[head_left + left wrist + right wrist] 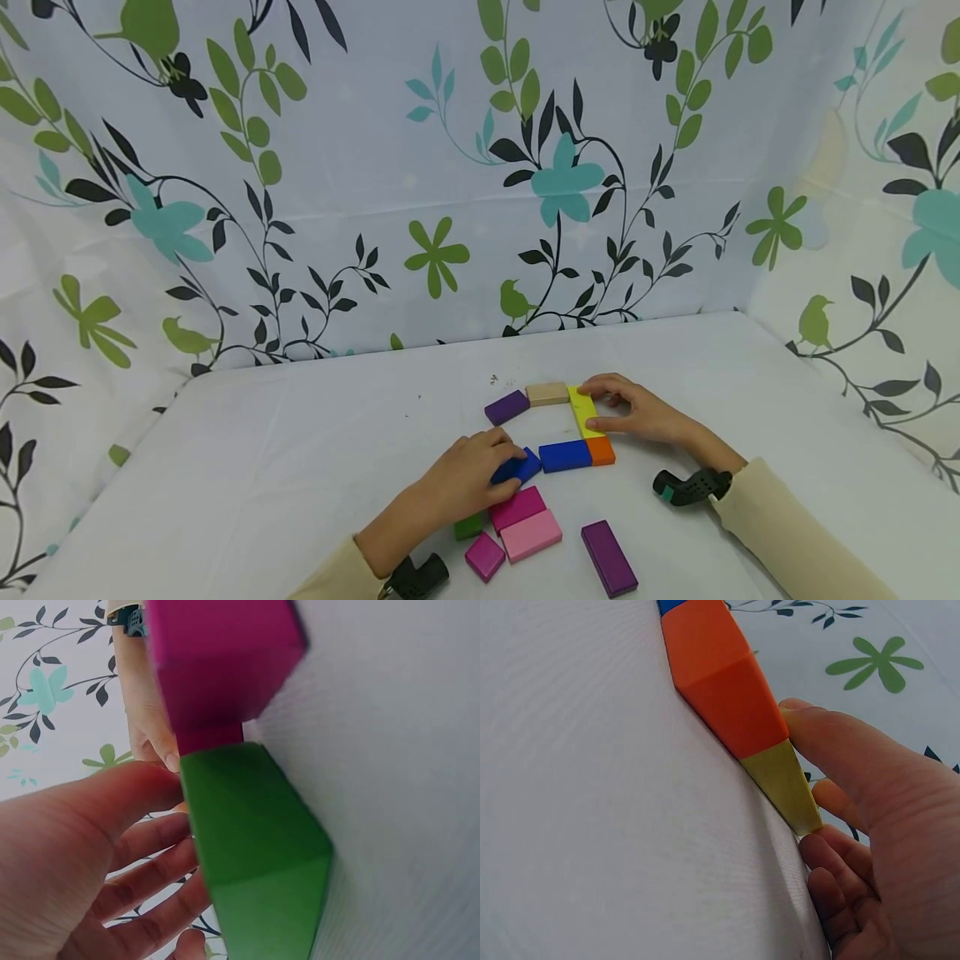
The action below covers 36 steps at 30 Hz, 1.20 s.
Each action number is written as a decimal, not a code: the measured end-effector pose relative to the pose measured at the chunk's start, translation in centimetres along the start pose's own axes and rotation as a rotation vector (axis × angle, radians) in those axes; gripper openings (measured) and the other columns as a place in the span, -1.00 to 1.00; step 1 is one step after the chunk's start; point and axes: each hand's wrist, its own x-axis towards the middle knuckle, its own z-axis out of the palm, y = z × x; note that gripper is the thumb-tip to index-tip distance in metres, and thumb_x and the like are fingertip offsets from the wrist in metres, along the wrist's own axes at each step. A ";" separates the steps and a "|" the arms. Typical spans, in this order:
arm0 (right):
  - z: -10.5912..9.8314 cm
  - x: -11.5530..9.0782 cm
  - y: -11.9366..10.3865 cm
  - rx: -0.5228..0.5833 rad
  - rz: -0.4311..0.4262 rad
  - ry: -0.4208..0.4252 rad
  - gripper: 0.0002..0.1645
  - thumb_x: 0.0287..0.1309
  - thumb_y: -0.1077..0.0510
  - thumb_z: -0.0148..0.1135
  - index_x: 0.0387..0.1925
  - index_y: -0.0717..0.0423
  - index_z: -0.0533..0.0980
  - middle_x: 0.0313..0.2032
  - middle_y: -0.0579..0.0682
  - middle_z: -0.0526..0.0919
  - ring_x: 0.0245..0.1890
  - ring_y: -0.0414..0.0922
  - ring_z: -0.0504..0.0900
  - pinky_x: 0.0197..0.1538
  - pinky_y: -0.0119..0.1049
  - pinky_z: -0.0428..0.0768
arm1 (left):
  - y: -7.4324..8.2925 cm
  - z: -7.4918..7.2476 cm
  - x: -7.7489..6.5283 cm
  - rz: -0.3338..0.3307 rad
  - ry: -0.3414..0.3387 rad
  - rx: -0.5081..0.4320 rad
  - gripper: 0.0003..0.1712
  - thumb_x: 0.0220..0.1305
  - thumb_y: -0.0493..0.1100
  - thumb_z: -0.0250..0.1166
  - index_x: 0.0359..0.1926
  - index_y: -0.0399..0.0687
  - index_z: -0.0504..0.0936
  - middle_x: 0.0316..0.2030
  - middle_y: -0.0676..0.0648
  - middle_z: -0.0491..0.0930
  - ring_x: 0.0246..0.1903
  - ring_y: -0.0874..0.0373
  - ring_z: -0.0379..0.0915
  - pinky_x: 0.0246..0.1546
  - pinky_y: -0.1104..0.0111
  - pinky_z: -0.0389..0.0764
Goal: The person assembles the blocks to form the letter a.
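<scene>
My left hand [467, 473] reaches over a blue block [528, 467], thumb on its near side and fingers over its far side. With thumb and fingertips my right hand [647, 415] holds the long yellow block [583, 412] at its two ends. At the yellow block's far end lies a tan block [547, 393], then a purple one [507, 407]. An orange block [602, 451] sits at its near end, beside a second blue block [565, 456]. In the left wrist view, a green block [259, 832] stands close beside the left thumb.
Nearer the front lie a magenta block [517, 508], a pink block [532, 536], a small magenta cube [485, 557] and a dark purple block [609, 558]. The white tabletop [262, 467] ends at a hanging leaf-patterned cloth [360, 167].
</scene>
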 end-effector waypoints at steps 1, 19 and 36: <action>0.0 0.0 0.0 0.000 -0.001 0.001 -0.42 0.13 0.08 0.39 0.19 0.12 0.48 0.18 0.13 0.46 0.07 0.02 0.43 0.12 -0.26 0.43 | 0.0 0.0 0.0 0.004 -0.001 0.001 -0.60 0.32 0.00 0.28 0.11 -0.03 0.62 -0.04 0.00 0.52 -0.04 0.20 0.47 -0.02 0.26 0.52; 0.0 0.0 0.2 -0.013 0.025 -0.002 -0.39 0.14 0.02 0.38 0.20 0.09 0.48 0.17 0.12 0.46 0.05 -0.01 0.42 0.11 -0.24 0.44 | 0.3 -0.3 0.2 0.002 0.046 0.051 -0.66 0.30 0.02 0.29 0.04 0.04 0.66 -0.06 0.04 0.55 -0.01 0.17 0.48 -0.03 0.15 0.48; -0.2 -0.1 -0.1 0.010 0.003 -0.006 -0.41 0.16 0.06 0.37 0.20 0.12 0.47 0.22 0.14 0.43 0.11 0.04 0.43 0.16 -0.25 0.41 | 2.6 -0.3 1.6 0.062 0.069 0.064 -0.69 0.32 0.04 0.25 0.01 0.10 0.67 -0.07 0.10 0.59 -0.04 0.20 0.49 -0.01 0.20 0.47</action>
